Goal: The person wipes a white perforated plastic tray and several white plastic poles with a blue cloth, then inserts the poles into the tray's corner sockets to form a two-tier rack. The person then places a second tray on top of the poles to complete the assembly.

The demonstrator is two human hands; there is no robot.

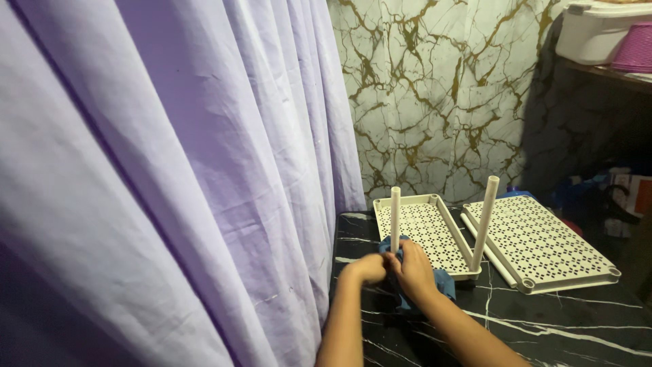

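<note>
**Both hands at the base of an upright white tube**

A white tube [394, 219] stands upright in the corner of a perforated white tray [424, 230]. The left hand [370, 268] and right hand [412, 270] close their fingers around its foot, pressing a blue cloth [443, 281] against it. Right of the fingers leans a second tube [486, 219]; beyond it lies another tray [543, 245]. A lilac curtain [170, 170] hangs to the left.

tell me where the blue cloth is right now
In the head view the blue cloth is low and centre-right on the black marble table, bunched under both hands around the base of the left white post.
</note>
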